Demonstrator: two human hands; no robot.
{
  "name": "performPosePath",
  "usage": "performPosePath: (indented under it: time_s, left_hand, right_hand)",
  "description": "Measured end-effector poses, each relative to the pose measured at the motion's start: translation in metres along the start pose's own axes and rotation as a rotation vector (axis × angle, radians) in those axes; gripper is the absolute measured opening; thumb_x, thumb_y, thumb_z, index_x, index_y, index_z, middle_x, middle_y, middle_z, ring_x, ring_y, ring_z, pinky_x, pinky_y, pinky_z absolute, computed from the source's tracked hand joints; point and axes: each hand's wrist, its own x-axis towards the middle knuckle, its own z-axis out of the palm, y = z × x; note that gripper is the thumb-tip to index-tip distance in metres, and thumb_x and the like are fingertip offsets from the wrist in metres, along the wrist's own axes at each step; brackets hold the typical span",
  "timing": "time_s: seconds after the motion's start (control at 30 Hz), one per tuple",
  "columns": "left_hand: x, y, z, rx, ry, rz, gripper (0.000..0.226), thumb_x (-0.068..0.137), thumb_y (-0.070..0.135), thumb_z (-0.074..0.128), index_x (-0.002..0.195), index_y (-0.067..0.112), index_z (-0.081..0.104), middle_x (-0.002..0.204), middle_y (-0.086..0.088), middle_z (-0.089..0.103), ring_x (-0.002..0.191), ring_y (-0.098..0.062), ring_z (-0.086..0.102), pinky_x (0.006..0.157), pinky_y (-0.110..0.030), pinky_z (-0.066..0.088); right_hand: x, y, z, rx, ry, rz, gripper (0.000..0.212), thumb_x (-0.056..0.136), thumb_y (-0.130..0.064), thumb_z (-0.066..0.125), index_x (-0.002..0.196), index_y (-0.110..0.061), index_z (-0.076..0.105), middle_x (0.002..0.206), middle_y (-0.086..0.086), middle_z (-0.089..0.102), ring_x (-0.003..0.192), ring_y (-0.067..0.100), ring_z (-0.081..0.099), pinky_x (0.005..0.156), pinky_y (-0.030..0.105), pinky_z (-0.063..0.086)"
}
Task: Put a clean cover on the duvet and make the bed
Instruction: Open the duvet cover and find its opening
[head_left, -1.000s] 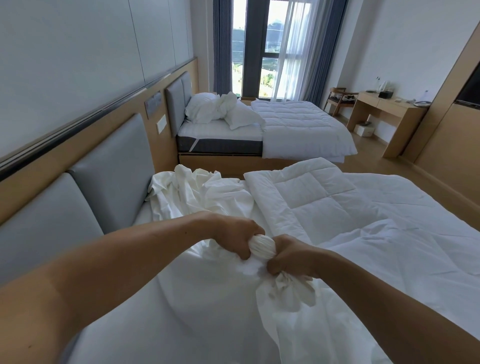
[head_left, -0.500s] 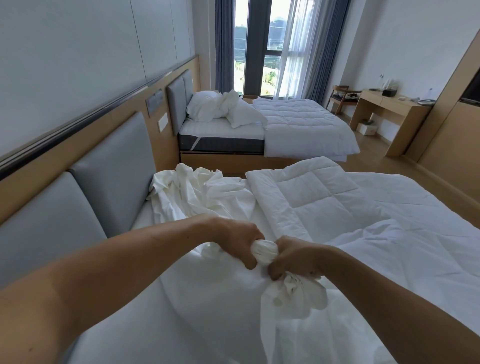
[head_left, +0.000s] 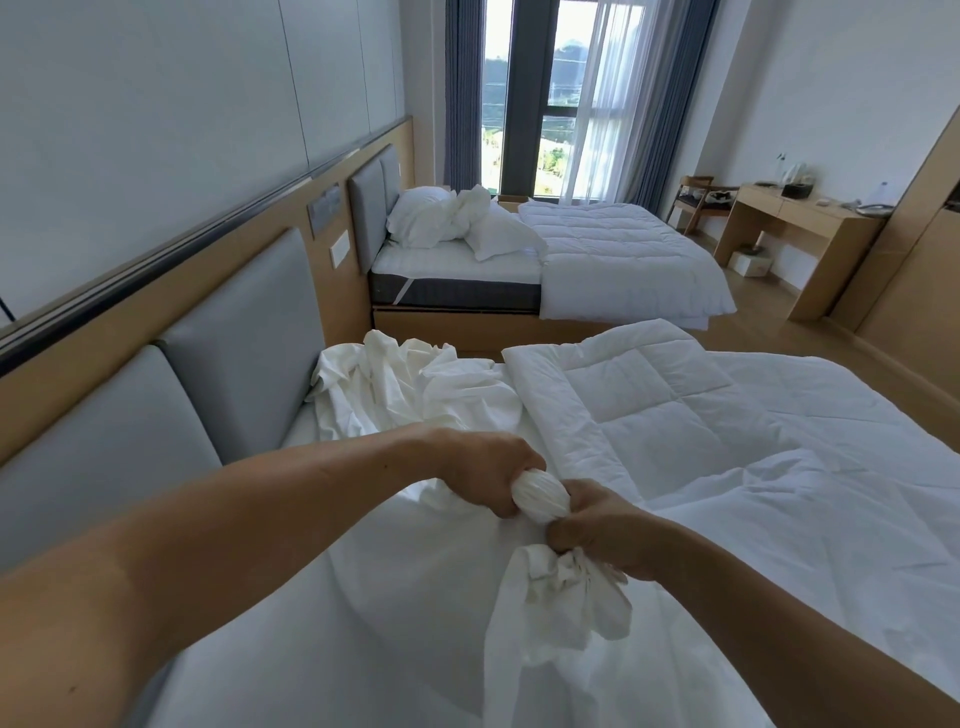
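Change: vs 1 s back, both hands are staying almost where they were. The loose tail (head_left: 571, 608) under the right hand is hanging a bit lower and fanning wider.
L hand: left hand (head_left: 488, 473) is clamping the far end of the bunched knob (head_left: 540, 493), fingers curled round it.
R hand: right hand (head_left: 597, 535) is gripping the near end of the knob, fist tight, tail spilling out below it.
Hands: sitting close together, only the knob showing btwn them.
Cover: white cover (head_left: 363, 597) is lying smooth across the near bed (head_left: 306, 441), gathering up into the knob.
Duvet: quilted duvet (head_left: 649, 405) is lying bare on the near bed, right of the hands, folded edge toward the headboard (head_left: 239, 322).
Meaning: prob. working one corner, twisting or cinching it. Can't tell what's inside the knob. Quilt is showing uncovered, so the task is looking early.
Nearby: crumpled linen (head_left: 405, 384) is piling up by the headboard, beyond the L hand.
In the way: that pile and the folded duvet edge are both sitting near where the cover needs spreading, and likely need shifting.
Beyond: far bed (head_left: 457, 291) w/ pillows (head_left: 441, 218), desk (head_left: 800, 228), chair (head_left: 696, 197) and window (head_left: 530, 93), all well apart and not interfering.
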Motion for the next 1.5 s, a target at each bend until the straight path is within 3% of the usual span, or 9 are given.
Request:
performPosePath:
  time_s: [0.13, 0.3, 0.43, 0.6, 0.7, 0.87, 1.13, 1.33, 1.5]
  left_hand:
    - [0.001, -0.001, 0.004, 0.012, -0.021, -0.008, 0.028, 0.079, 0.012, 0.074, 0.105, 0.014, 0.062, 0.091, 0.004, 0.06, 0.082, -0.016, 0.056, 0.064, -0.022, 0.04]
    - [0.001, 0.003, 0.005, 0.0, -0.053, -0.028, 0.03, 0.078, 0.011, 0.074, 0.103, 0.015, 0.056, 0.089, 0.004, 0.057, 0.08, -0.018, 0.056, 0.067, -0.033, 0.05]
    - [0.0, 0.0, 0.004, -0.011, -0.112, -0.08, 0.025, 0.078, 0.012, 0.072, 0.097, 0.017, 0.056, 0.082, 0.006, 0.056, 0.078, -0.019, 0.058, 0.072, -0.04, 0.055]
    - [0.0, 0.003, 0.013, -0.062, -0.201, -0.131, 0.027, 0.077, 0.021, 0.077, 0.096, 0.026, 0.059, 0.083, 0.008, 0.062, 0.079, -0.016, 0.063, 0.07, -0.032, 0.055]
    - [0.002, 0.002, 0.021, -0.007, -0.195, -0.114, 0.028, 0.074, 0.028, 0.082, 0.093, 0.026, 0.062, 0.075, 0.011, 0.062, 0.065, -0.009, 0.06, 0.059, -0.023, 0.049]
    - [0.006, -0.001, 0.014, -0.052, -0.205, -0.184, 0.025, 0.074, 0.02, 0.078, 0.098, 0.016, 0.07, 0.085, -0.002, 0.068, 0.073, -0.02, 0.063, 0.067, -0.032, 0.053]
    - [0.005, -0.005, 0.009, -0.445, -0.319, -0.216, 0.032, 0.056, 0.009, 0.068, 0.088, 0.016, 0.066, 0.088, -0.011, 0.067, 0.079, -0.027, 0.062, 0.073, -0.041, 0.05]
    - [0.006, -0.008, 0.002, -0.577, -0.265, -0.275, 0.025, 0.053, 0.004, 0.065, 0.075, 0.015, 0.067, 0.073, -0.005, 0.066, 0.067, -0.024, 0.062, 0.061, -0.029, 0.051]
    - [0.006, -0.016, 0.007, -0.658, -0.154, -0.278, 0.022, 0.058, 0.011, 0.074, 0.079, 0.017, 0.07, 0.084, -0.009, 0.07, 0.08, -0.029, 0.067, 0.08, -0.047, 0.056]
  right_hand:
    - [0.0, 0.002, -0.002, 0.015, -0.068, 0.03, 0.028, 0.081, 0.015, 0.054, 0.097, -0.004, 0.067, 0.079, 0.007, 0.065, 0.072, 0.017, 0.064, 0.069, 0.029, 0.055]
    - [0.001, 0.003, 0.002, 0.016, -0.019, 0.142, 0.038, 0.064, -0.008, 0.059, 0.1, -0.001, 0.066, 0.086, 0.015, 0.062, 0.078, 0.027, 0.061, 0.076, 0.039, 0.052]
    - [0.001, 0.0, 0.004, 0.15, -0.106, 0.229, 0.035, 0.061, -0.017, 0.06, 0.092, -0.002, 0.063, 0.075, 0.012, 0.06, 0.064, 0.022, 0.059, 0.061, 0.032, 0.05]
    - [0.0, -0.005, 0.006, -0.308, -0.03, 0.141, 0.03, 0.072, -0.02, 0.086, 0.098, -0.013, 0.073, 0.084, 0.002, 0.072, 0.078, 0.016, 0.069, 0.075, 0.031, 0.06]
    - [0.001, -0.003, 0.012, -0.512, 0.053, 0.105, 0.02, 0.074, -0.02, 0.081, 0.092, -0.019, 0.072, 0.083, -0.001, 0.072, 0.08, 0.016, 0.07, 0.079, 0.033, 0.059]
    - [-0.001, -0.013, 0.014, -1.026, 0.152, 0.011, 0.025, 0.076, -0.033, 0.07, 0.096, -0.028, 0.057, 0.086, -0.008, 0.063, 0.086, 0.018, 0.059, 0.089, 0.031, 0.038]
    - [-0.007, -0.009, -0.016, -1.078, 0.109, -0.153, 0.053, 0.076, -0.043, 0.077, 0.119, -0.026, 0.051, 0.105, -0.005, 0.06, 0.099, 0.015, 0.048, 0.094, 0.023, 0.024]
    - [-0.008, -0.011, -0.022, -1.106, 0.162, -0.197, 0.064, 0.077, -0.041, 0.078, 0.13, -0.027, 0.045, 0.119, -0.001, 0.057, 0.114, 0.015, 0.044, 0.092, 0.016, 0.014]
    - [-0.001, -0.006, -0.024, -1.06, 0.337, -0.165, 0.076, 0.066, -0.052, 0.08, 0.13, -0.033, 0.045, 0.119, -0.01, 0.054, 0.118, 0.014, 0.044, 0.112, 0.034, 0.021]
